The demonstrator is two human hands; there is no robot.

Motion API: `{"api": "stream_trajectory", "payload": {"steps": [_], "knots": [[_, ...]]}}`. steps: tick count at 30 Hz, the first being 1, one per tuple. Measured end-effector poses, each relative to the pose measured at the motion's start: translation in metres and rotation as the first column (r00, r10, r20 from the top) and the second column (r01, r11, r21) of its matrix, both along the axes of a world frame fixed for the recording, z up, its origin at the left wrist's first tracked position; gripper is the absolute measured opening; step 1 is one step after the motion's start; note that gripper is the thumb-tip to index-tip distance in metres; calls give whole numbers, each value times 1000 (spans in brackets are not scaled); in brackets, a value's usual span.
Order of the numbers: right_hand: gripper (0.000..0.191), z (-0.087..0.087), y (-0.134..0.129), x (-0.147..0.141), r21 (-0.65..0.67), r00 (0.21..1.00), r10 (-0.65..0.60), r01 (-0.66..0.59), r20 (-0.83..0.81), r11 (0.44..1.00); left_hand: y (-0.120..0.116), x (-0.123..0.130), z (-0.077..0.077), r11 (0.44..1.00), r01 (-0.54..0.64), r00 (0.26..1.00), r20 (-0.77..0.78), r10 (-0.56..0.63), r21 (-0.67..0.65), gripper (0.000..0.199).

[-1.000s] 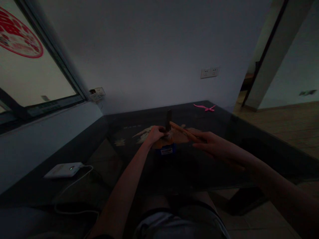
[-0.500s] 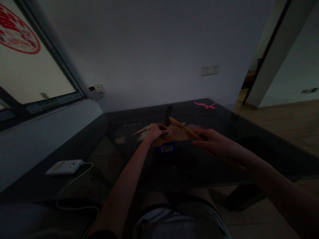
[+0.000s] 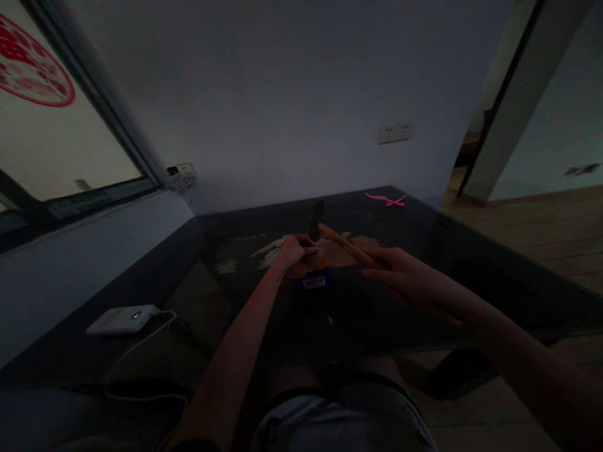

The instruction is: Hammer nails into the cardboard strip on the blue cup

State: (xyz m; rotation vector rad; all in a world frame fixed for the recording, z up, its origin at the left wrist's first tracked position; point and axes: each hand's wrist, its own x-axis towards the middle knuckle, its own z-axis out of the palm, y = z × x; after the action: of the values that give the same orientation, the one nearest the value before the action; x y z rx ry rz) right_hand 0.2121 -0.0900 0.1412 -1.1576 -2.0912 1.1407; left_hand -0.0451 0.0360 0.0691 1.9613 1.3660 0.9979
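Note:
My right hand grips a hammer by its wooden handle, which slants up and left from my fingers. A dark, upright piece, apparently its head, stands at the far end, just above my left fingertips. My left hand is closed in a pinch over a brown, dotted sheet; what its fingertips hold is too small and dark to make out. Under the sheet's near edge sits a blue box with a pale label. Pale, leaf-like shapes lie left of my hand.
The dark, glossy table meets the wall behind. A pink ribbon lies near its far right corner. At the left is a white power bank with a white cable trailing over the near edge. Wall sockets are above the table.
The view has shifted very slightly. Both hands and the hammer stay in nearly the same place, with no clear change in either grip.

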Motion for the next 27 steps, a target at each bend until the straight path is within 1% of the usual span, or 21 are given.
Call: {"api": "stream_trajectory", "payload": {"steps": [3,5,8,11,13,14,16,18,20,21,22,24,25,26,27], "knots": [[42,-6,1,-3,-36,1000,-17,17,12,999,1,-1,-1,1000,25,1000,1,-25,-9,23],[44,-9,-1,-4,-57,999,-40,40,-8,998,2,-2,-1,1000,18,1000,-19,-18,-1,23],[51,-9,-7,-2,-76,993,-81,75,-86,994,3,-2,-2,999,17,1000,-22,-16,37,24],[54,-12,-18,5,-81,977,-147,136,-152,987,3,0,-3,994,72,992,93,-79,80,31],[58,-18,-27,12,-103,962,-210,194,-176,975,2,0,0,988,73,974,205,-101,139,35],[60,-22,-32,15,-122,954,-239,219,-181,968,1,0,3,982,43,962,257,-91,186,35],[63,-33,-42,22,-161,939,-289,261,-186,952,-3,-2,12,951,-66,942,334,-40,302,32],[63,-45,-52,29,-199,920,-336,297,-204,934,-13,-8,24,892,-189,921,388,16,411,32],[63,-58,-62,36,-243,897,-375,319,-235,916,-28,-15,36,836,-248,924,378,52,490,32],[64,-64,-67,40,-275,889,-389,321,-241,906,-38,-18,40,819,-242,940,336,64,520,31],[67,-70,-73,43,-310,879,-409,329,-245,892,-50,-20,42,810,-213,961,266,73,546,30],[72,-80,-84,47,-380,860,-438,326,-261,866,-75,-22,40,817,-74,997,31,68,572,26],[71,-84,-90,47,-402,844,-460,333,-276,853,-86,-22,36,827,32,991,-124,46,562,23],[70,-87,-95,47,-417,825,-482,343,-294,842,-97,-21,30,839,152,959,-284,3,522,21],[67,-89,-100,45,-428,802,-509,360,-312,829,-106,-19,22,851,267,901,-429,-55,452,19]]}}
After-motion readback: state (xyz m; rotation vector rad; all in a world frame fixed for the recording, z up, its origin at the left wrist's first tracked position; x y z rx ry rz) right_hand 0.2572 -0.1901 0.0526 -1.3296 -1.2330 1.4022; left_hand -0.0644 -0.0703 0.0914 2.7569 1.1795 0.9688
